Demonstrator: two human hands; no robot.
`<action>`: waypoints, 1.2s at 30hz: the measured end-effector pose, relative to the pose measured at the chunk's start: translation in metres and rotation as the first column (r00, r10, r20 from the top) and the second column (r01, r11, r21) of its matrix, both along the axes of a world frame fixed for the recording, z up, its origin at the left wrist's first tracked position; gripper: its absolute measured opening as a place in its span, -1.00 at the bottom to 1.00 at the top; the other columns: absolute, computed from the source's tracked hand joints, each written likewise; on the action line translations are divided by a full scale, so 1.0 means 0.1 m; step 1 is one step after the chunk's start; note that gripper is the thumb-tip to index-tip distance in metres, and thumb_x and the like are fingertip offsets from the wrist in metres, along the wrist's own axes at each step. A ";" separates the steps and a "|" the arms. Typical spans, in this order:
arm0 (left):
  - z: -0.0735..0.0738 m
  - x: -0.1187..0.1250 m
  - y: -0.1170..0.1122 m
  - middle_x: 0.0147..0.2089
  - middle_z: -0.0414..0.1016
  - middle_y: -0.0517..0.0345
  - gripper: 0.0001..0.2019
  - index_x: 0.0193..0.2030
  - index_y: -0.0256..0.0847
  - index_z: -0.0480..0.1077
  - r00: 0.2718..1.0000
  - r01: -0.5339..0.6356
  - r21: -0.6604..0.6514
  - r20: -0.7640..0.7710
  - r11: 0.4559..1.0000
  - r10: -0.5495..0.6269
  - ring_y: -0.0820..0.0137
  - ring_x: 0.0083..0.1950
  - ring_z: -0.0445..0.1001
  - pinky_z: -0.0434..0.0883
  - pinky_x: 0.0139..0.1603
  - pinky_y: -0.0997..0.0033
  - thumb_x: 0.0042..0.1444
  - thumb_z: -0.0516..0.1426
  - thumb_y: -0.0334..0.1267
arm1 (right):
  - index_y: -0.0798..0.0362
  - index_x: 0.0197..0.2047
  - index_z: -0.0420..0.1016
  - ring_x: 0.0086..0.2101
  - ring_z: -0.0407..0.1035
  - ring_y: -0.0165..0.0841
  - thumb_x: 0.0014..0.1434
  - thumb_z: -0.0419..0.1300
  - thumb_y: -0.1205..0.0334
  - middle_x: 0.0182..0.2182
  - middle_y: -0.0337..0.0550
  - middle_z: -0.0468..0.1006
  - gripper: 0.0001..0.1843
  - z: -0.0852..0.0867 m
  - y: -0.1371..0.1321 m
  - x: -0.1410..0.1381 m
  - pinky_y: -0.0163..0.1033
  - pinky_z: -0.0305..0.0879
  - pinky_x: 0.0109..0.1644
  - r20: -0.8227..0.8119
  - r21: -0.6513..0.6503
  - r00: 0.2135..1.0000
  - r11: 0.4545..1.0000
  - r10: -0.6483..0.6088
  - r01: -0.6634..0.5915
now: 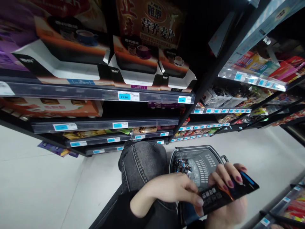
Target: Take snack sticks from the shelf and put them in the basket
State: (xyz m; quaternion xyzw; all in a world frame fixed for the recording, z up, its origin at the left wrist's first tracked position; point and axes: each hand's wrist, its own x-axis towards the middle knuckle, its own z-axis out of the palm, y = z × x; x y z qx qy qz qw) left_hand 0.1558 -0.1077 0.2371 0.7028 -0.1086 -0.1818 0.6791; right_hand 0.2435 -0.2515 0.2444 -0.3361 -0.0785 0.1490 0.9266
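Note:
A black box [212, 198] with orange and blue print is held tilted over the near side of the shopping basket. My left hand [172, 189] reaches in from the left, its thumb and fingers closed at the box's left end. My right hand [226, 178] grips the box, with the fingers curled over its upper edge and the palm below. The grey plastic basket [202, 168] stands on the floor beside my bent knee. Several small dark and blue packets [183, 167] lie inside it, partly heaped at the left.
Open-fronted display trays [71, 68] with coffee-cup pictures stand on the shelf ahead. Below is an orange carton [52, 108]. My knee [143, 162] in dark denim is close to the lower shelves. More snack shelves [219, 110] run to the right over a pale floor [35, 184].

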 end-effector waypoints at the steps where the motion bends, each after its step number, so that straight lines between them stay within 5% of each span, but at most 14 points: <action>1: 0.01 0.01 0.00 -0.52 0.35 0.25 -0.73 -0.48 -0.24 0.40 1.000 -0.024 0.036 0.006 0.999 0.024 0.54 -0.48 0.24 0.18 -0.44 0.57 0.10 0.12 -0.09 | -0.04 -0.27 0.32 -0.60 -0.10 -0.51 0.17 0.09 0.26 -0.54 -0.34 -0.04 -0.97 0.00 0.02 -0.02 -0.46 0.02 -0.59 0.001 -0.016 1.000 1.000 0.011 -0.011; 4: -0.01 0.02 0.00 -0.61 0.18 0.33 -0.67 -0.58 -0.27 0.24 0.991 -0.132 0.089 0.024 0.987 0.131 0.59 -0.56 0.08 0.03 -0.55 0.55 -0.05 0.24 -0.11 | -0.06 -0.28 0.37 -0.48 0.16 -0.46 0.16 0.10 0.12 -0.47 -0.28 0.17 -0.89 -0.03 0.04 -0.01 -0.32 0.24 -0.42 0.008 -0.047 1.000 0.999 -0.023 0.024; 8: -0.07 0.02 0.00 -0.60 0.07 0.32 -0.58 -0.62 -0.30 0.19 0.938 -0.342 0.063 0.074 0.938 0.338 0.59 -0.52 0.03 -0.01 -0.54 0.52 -0.11 0.27 -0.04 | -0.06 -0.30 0.43 -0.39 0.31 -0.40 0.19 0.07 0.07 -0.40 -0.23 0.37 -0.82 -0.09 0.00 0.08 -0.18 0.29 -0.23 0.061 -0.272 0.994 0.957 -0.092 0.105; 12: -0.13 0.01 0.02 -0.57 0.12 0.31 -0.57 -0.62 -0.31 0.24 0.898 -0.438 0.058 0.064 0.897 0.435 0.58 -0.52 0.06 -0.01 -0.53 0.51 -0.13 0.27 0.01 | 0.05 -0.21 0.46 -0.37 0.37 -0.27 0.11 0.02 -0.26 -0.39 -0.08 0.47 -0.46 -0.14 -0.10 0.13 -0.10 0.31 -0.27 0.141 -0.375 0.984 0.915 -0.104 0.151; 15: -0.14 0.00 0.05 -0.56 0.16 0.30 -0.61 -0.63 -0.33 0.26 0.895 -0.443 0.097 0.103 0.891 0.434 0.58 -0.51 0.10 0.00 -0.50 0.50 -0.08 0.26 -0.06 | 0.12 -0.19 0.46 -0.44 0.39 -0.30 -0.16 0.38 -0.02 -0.43 -0.09 0.51 -0.49 -0.21 -0.20 0.16 -0.21 0.31 -0.36 0.177 -0.572 0.980 0.800 -0.095 0.181; 18: -0.14 0.01 0.04 -0.54 0.20 0.28 -0.66 -0.63 -0.33 0.33 0.882 -0.470 0.188 0.129 0.862 0.453 0.57 -0.49 0.15 0.02 -0.48 0.51 -0.04 0.25 -0.12 | 0.16 -0.25 0.46 -0.52 0.35 -0.39 -0.17 0.41 0.18 -0.49 -0.13 0.52 -0.60 -0.26 -0.26 0.18 -0.31 0.26 -0.45 0.168 -0.726 0.981 0.662 -0.093 0.187; 24: -0.15 0.06 0.03 -0.47 0.37 0.20 -0.76 -0.51 -0.28 0.46 0.844 -0.536 0.305 0.207 0.787 0.494 0.49 -0.39 0.28 0.12 -0.38 0.54 0.00 0.22 -0.14 | 0.18 -0.28 0.47 -0.53 0.32 -0.43 -0.16 0.40 0.20 -0.50 -0.14 0.50 -0.63 -0.25 -0.15 0.13 -0.35 0.23 -0.48 0.257 -0.667 0.935 0.656 -0.244 0.354; 28: -0.11 0.02 0.13 -0.37 0.44 0.19 -0.76 -0.30 -0.24 0.54 0.877 -0.479 0.194 0.161 0.856 0.453 0.46 -0.35 0.33 0.19 -0.35 0.55 -0.11 0.28 -0.16 | 0.19 -0.32 0.46 -0.49 0.30 -0.46 -0.18 0.41 0.23 -0.49 -0.18 0.46 -0.65 -0.20 -0.10 0.12 -0.35 0.26 -0.41 0.258 -0.574 0.909 0.705 -0.327 0.417; 31: -0.10 0.00 0.19 -0.37 0.48 0.18 -0.78 -0.27 -0.23 0.56 0.864 -0.503 0.114 0.073 0.857 0.498 0.45 -0.34 0.35 0.23 -0.33 0.53 -0.12 0.28 -0.27 | 0.18 -0.37 0.44 -0.48 0.28 -0.48 -0.18 0.41 0.19 -0.51 -0.22 0.41 -0.67 -0.19 -0.10 0.14 -0.34 0.27 -0.37 0.233 -0.541 0.906 0.727 -0.354 0.423; 34: -0.11 0.02 0.21 -0.37 0.51 0.11 -0.80 -0.33 -0.29 0.56 0.782 -0.623 -0.002 -0.027 0.782 0.623 0.41 -0.33 0.40 0.27 -0.31 0.49 -0.16 0.28 -0.29 | 0.19 -0.40 0.45 -0.52 0.21 -0.52 -0.15 0.39 0.12 -0.55 -0.26 0.35 -0.67 -0.20 -0.13 0.14 -0.40 0.19 -0.44 0.237 -0.611 0.891 0.654 -0.387 0.446; 36: -0.13 0.03 0.22 -0.37 0.52 0.08 -0.74 -0.29 -0.31 0.55 0.696 -0.718 -0.111 -0.088 0.688 0.712 0.39 -0.33 0.42 0.30 -0.30 0.46 -0.20 0.30 -0.30 | 0.19 -0.43 0.44 -0.52 0.21 -0.52 -0.17 0.40 0.11 -0.56 -0.26 0.35 -0.65 -0.22 -0.15 0.15 -0.40 0.18 -0.44 0.216 -0.638 0.907 0.651 -0.362 0.411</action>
